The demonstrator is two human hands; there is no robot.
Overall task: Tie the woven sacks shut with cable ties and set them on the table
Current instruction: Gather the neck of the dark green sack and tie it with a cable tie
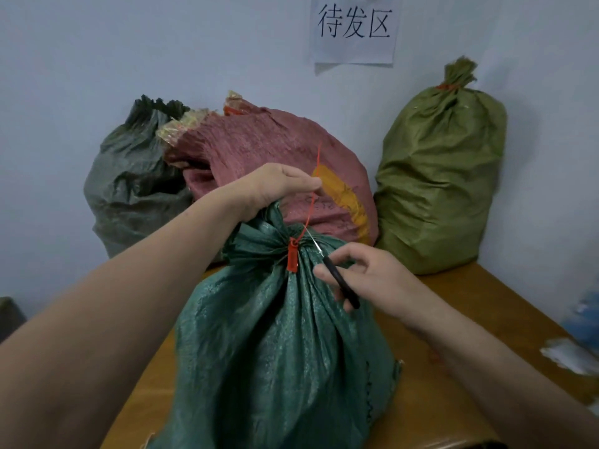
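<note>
Head view: teal sack (275, 335) stands upright on the table (453, 319), nearest the camera, neck gathered. Red cable tie (292, 256) is cinched round that neck, with its tag hanging down the front and its tail running up and right. Left hand (278, 186) sits on top of the neck, thumb and forefinger pinching the tail. Can't tell if it also grips the fabric. Right hand (372, 277) is just right of the neck, fingers curled round black-handled scissors (340, 281). Blade tips are at the tail, just above the tie's lock. Behind the teal sack: dark green sack (129, 189) to the left, red sack (275, 150) directly behind, olive sack (440, 176) to the right with a red tie at its neck. Paper sign (353, 27) on the wall above.
</note>
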